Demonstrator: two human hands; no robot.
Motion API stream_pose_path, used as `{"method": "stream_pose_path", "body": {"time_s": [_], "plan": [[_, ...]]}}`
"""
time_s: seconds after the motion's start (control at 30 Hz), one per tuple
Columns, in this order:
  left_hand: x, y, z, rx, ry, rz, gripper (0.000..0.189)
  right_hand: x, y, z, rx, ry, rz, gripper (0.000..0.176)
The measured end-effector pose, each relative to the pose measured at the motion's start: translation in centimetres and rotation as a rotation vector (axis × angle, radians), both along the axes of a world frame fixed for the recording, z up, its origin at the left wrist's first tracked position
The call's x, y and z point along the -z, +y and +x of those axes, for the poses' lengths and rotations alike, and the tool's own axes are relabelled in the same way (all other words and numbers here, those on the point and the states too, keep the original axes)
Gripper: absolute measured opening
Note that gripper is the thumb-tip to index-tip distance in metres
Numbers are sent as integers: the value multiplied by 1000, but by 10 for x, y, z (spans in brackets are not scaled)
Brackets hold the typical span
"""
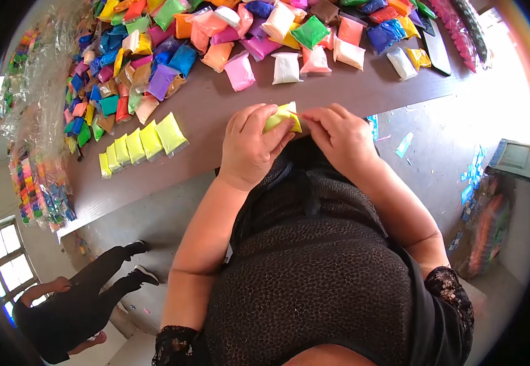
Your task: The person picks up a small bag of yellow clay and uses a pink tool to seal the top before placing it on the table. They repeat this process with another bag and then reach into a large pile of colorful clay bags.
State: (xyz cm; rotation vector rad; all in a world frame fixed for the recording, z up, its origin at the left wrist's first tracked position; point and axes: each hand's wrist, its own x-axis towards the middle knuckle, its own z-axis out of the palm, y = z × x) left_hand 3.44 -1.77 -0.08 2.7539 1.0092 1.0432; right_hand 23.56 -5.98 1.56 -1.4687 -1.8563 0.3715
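Note:
My left hand (249, 143) is closed around a small bright yellow packet (282, 118) that looks like soft modelling clay in clear film. My right hand (340, 135) is at the packet's right end, thumb and fingertips pinched together. Something thin seems to stick out from that pinch toward the packet, too small to name. To the left, a slanting row of several similar yellow packets (134, 146) lies on the brown table (210, 107), growing larger toward the right.
Many coloured packets (161, 52) are heaped along the far side and left of the table. Nearer lie a pink packet (239, 71) and a white packet (287, 68). A dark phone-like slab (437, 52) is at the far right. Someone in dark clothes (63, 311) is at lower left.

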Motion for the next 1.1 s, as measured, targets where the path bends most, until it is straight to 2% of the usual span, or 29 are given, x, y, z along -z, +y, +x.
{"method": "stream_pose_path", "body": {"time_s": [0.13,0.2,0.4,0.43,0.57,0.67,0.77,0.87,0.93,1.1], "plan": [[2,1,0,-1,-28,-19,34,5,6,-5,-16,-144,57,8],[1,1,-1,-3,-23,-28,34,5,12,-1,47,-209,91,8],[2,3,-1,-2,-38,-38,33,7,12,-3,12,-276,1,9],[2,3,-1,1,-30,-43,32,5,19,-2,37,-262,90,10],[3,3,-2,16,-53,-80,33,3,12,-7,-10,-236,44,11],[2,4,1,2,-56,-74,22,7,17,-6,-19,-263,14,10],[2,4,0,12,-51,-70,24,-3,20,-4,9,-212,42,10],[0,4,-1,23,-52,-97,33,-4,19,-3,-74,-251,91,8],[2,4,-1,29,-44,-94,34,3,24,5,66,-275,-19,8],[5,3,-3,27,-75,-77,37,0,4,-1,-45,-210,-18,7]]}}
